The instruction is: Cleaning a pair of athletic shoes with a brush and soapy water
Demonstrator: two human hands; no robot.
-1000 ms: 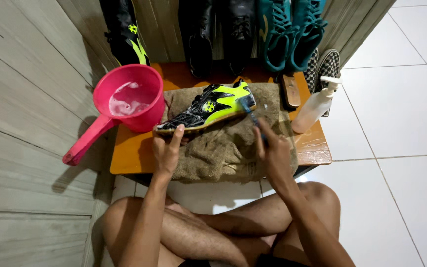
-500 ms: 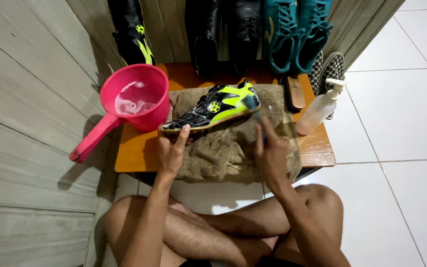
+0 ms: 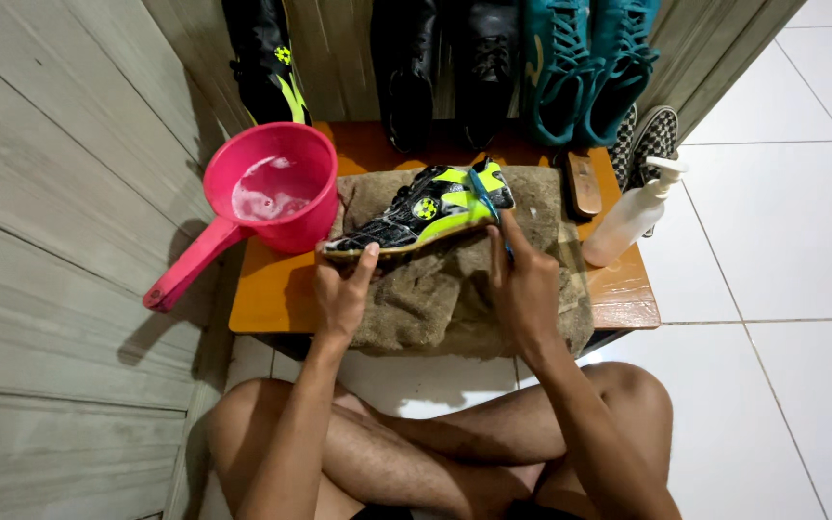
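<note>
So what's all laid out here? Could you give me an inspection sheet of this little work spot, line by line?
Surface: low orange wooden table, partly covered by a brown towel.
Job's things: black and neon-yellow sports shoe lying on the towel; blue-handled brush against its heel end.
Clutter: pink dipper holding soapy water; white pump bottle; wooden brush.
Grippers: left hand steadies the shoe's toe end; right hand holds the blue-handled brush.
Cables: nothing seen.
Surroundings: grey panelled wall; white tiled floor; black boots and teal shoes stood against the wall; the person's crossed legs below.
</note>
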